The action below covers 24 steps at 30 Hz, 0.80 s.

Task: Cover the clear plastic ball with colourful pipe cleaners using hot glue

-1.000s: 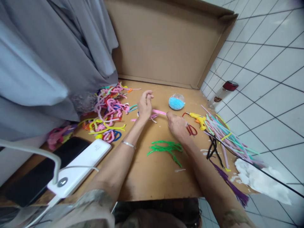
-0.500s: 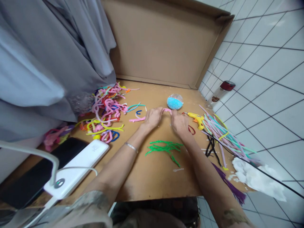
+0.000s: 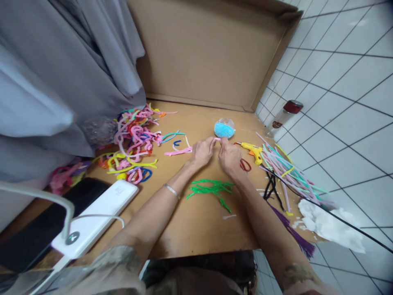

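Both my hands meet over the middle of the table, pinching one pink pipe cleaner (image 3: 217, 139) between them. My left hand (image 3: 202, 152) is closed on its left end, and my right hand (image 3: 230, 155) is closed on the right. Only a short pink stretch shows between the fingertips. Just beyond them rests a ball partly wrapped in light blue (image 3: 224, 128), its upper part clear. Other pink pipe cleaners (image 3: 178, 151) lie left of my left hand. Green pipe cleaner pieces (image 3: 211, 188) lie between my forearms. A dark red loop (image 3: 245, 165) is beside my right hand.
A yellow glue gun (image 3: 252, 152) lies to the right, its black cord crossing pipe cleaners (image 3: 285, 176) and white fluff (image 3: 331, 225). A bottle (image 3: 284, 116) stands by the tiled wall. Tangled pipe cleaners (image 3: 135, 135), a power bank (image 3: 96, 217) and a phone (image 3: 55, 221) occupy the left.
My hands have come closer together, so less of the pink pipe cleaner shows between them. The whole view has shifted slightly.
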Each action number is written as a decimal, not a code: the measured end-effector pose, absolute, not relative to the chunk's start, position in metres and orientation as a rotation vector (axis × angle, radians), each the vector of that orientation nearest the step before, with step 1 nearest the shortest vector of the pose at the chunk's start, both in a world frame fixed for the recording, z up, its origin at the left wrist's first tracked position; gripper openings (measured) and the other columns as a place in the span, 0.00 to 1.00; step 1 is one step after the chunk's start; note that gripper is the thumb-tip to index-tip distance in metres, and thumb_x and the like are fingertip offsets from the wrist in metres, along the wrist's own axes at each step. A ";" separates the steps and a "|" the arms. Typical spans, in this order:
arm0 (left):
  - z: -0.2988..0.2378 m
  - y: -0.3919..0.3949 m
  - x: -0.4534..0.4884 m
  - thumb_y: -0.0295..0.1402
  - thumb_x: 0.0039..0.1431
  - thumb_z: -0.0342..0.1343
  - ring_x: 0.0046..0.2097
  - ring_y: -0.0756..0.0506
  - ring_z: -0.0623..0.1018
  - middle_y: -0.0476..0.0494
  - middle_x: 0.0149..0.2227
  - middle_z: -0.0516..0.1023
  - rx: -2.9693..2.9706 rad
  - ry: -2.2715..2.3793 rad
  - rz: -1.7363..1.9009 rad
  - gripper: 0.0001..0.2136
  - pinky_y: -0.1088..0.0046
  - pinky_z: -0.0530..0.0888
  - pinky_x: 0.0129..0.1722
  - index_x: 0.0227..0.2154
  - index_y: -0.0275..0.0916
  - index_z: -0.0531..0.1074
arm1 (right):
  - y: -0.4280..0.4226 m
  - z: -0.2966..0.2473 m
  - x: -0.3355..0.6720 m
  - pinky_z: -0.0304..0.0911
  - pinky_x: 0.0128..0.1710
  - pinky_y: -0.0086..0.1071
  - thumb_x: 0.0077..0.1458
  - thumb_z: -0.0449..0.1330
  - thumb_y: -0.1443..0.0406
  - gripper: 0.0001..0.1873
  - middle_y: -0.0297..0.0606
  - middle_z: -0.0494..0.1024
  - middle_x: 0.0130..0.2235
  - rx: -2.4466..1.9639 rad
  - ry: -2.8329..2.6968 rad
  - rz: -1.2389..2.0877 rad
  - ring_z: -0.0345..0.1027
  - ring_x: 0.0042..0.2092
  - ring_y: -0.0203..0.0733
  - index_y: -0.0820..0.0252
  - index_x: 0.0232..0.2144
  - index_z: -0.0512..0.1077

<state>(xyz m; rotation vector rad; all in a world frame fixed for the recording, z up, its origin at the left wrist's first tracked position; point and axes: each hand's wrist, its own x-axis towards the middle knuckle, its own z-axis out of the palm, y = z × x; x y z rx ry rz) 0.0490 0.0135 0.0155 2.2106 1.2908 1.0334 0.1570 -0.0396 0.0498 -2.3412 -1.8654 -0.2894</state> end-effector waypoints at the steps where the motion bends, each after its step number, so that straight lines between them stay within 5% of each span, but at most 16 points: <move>1: 0.015 0.014 0.051 0.38 0.68 0.43 0.33 0.45 0.75 0.42 0.31 0.79 2.167 1.281 1.070 0.16 0.72 0.63 0.34 0.37 0.40 0.75 | -0.040 0.048 0.156 0.50 0.31 0.29 0.67 0.41 0.67 0.19 0.47 0.80 0.37 -2.344 -1.847 -0.285 0.72 0.35 0.42 0.59 0.53 0.66; 7: 0.011 0.020 0.042 0.37 0.67 0.45 0.36 0.47 0.74 0.45 0.34 0.78 2.011 1.033 1.099 0.14 0.74 0.66 0.36 0.38 0.38 0.74 | -0.036 0.036 0.166 0.51 0.31 0.29 0.67 0.39 0.68 0.21 0.47 0.80 0.37 -2.354 -1.805 -0.255 0.72 0.36 0.42 0.61 0.53 0.68; 15: 0.008 0.024 0.034 0.36 0.66 0.47 0.30 0.47 0.70 0.45 0.27 0.75 2.208 1.262 1.088 0.14 0.73 0.63 0.33 0.30 0.39 0.74 | -0.035 0.033 0.166 0.49 0.30 0.30 0.66 0.40 0.68 0.21 0.46 0.80 0.36 -2.333 -1.793 -0.284 0.72 0.35 0.41 0.61 0.51 0.69; 24: -0.004 0.038 0.028 0.33 0.64 0.50 0.39 0.45 0.74 0.39 0.34 0.77 2.278 0.953 1.207 0.12 0.69 0.68 0.43 0.37 0.39 0.80 | -0.036 0.036 0.173 0.49 0.31 0.31 0.66 0.40 0.68 0.22 0.46 0.80 0.37 -2.350 -1.701 -0.346 0.69 0.34 0.42 0.61 0.53 0.69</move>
